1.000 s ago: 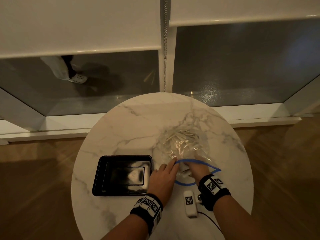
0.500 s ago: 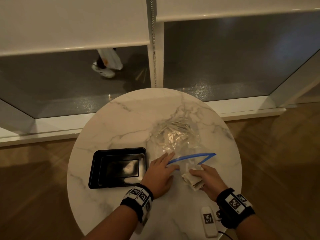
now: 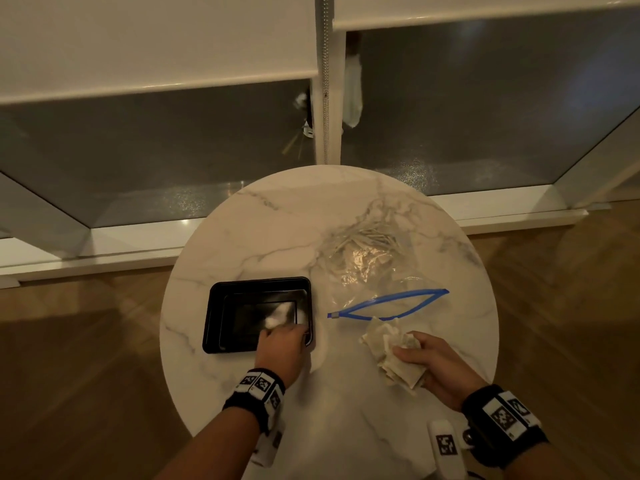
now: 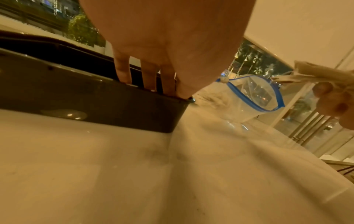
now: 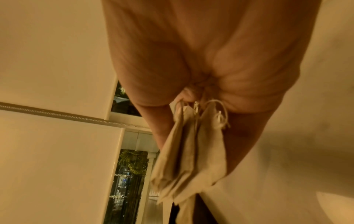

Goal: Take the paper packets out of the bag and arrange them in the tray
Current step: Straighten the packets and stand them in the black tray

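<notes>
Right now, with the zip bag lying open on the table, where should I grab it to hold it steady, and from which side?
Probably pinch the bag at its blue zip rim, coming from the near side. The mouth gapes toward you, and the rim is the stiffest part; the clear film behind it is crumpled and slack. The left hand, now on the tray, is nearest.

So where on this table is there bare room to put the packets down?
Bare marble lies on the far left of the table, beyond the tray, and near the front edge between both hands. The tray floor is open too. The right half is crowded by the bag and its blue zip.
</notes>
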A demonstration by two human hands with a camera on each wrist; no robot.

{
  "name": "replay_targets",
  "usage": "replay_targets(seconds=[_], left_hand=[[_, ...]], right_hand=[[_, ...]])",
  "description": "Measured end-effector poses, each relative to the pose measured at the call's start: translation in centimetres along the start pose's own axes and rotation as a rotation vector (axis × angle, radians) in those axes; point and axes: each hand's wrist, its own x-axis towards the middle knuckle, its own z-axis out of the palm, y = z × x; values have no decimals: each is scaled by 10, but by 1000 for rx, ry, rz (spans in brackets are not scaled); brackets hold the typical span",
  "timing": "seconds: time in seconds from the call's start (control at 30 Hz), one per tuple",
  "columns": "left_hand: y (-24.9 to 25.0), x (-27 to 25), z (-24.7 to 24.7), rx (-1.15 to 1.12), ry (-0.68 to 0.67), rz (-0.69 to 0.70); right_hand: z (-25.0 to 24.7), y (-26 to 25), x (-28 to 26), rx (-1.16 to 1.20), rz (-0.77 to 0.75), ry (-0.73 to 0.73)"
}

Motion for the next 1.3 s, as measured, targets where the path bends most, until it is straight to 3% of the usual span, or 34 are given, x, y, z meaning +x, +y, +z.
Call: replay_targets(seconds=[0.27,0.4,0.5,0.57,0.6,0.67,0.73,0.77,0.9,1.03,1.3], left_hand=[[21,2,5,-33,-3,37],[16,-2,6,-82,64,53],[9,-8,1,-360,215,41],[7,-16,-13,-802,254,-49],[8,-21,-24,-1088,189,-139],[10,-32,-45,-1564,-112,-325],[4,-40,-57,-1770,-411,-381],[-1,-44,-60,-1829,-490,-365],[-27,-58,-53,-1854,-488,-283],[-48,-67,-45,-1928,-387,-311],[-74,-77,-46,-2054,-256,-264]], right_hand=[[28,12,7,-76,-43,65],[42,14,4,-105,-43,40],[56,11,4,-136,-44,6],[69,7,7,-169,-45,-55],[77,5,8,-200,-44,-99],[95,3,13,-274,-48,-184],[115,3,19,-345,-68,-239],[124,4,22,-385,-85,-251],[155,12,39,-549,-209,-138],[181,24,45,-619,-303,-54],[202,39,42,-548,-275,19]])
